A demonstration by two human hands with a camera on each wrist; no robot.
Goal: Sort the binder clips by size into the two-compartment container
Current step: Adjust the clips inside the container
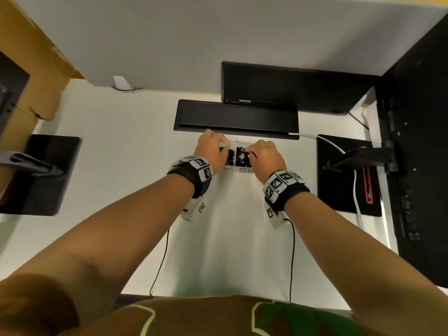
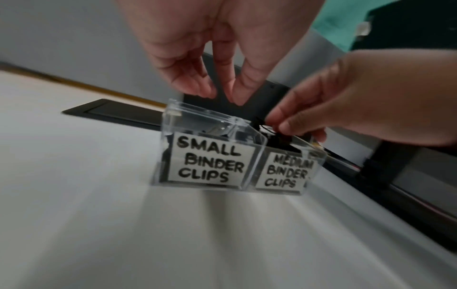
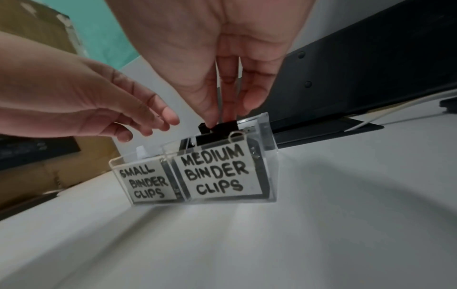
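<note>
A clear two-compartment container (image 1: 239, 169) stands on the white desk, labelled "SMALL BINDER CLIPS" (image 2: 210, 162) on the left and "MEDIUM BINDER CLIPS" (image 3: 217, 172) on the right. Both compartments hold black clips. My right hand (image 3: 230, 113) pinches the wire handles of a black medium binder clip (image 3: 220, 129), which sits at the mouth of the medium compartment. My left hand (image 2: 220, 95) hovers just above the small compartment with its fingers relaxed and apart, holding nothing. In the head view the left hand (image 1: 213, 147) and the right hand (image 1: 260, 152) cover most of the container's top.
A flat black panel (image 1: 236, 117) lies right behind the container, with a black monitor base (image 1: 278, 86) beyond it. Black stands (image 1: 41, 175) (image 1: 346, 173) flank the work area. A white cable (image 1: 356, 190) runs at the right. A cardboard box (image 1: 31, 69) sits far left.
</note>
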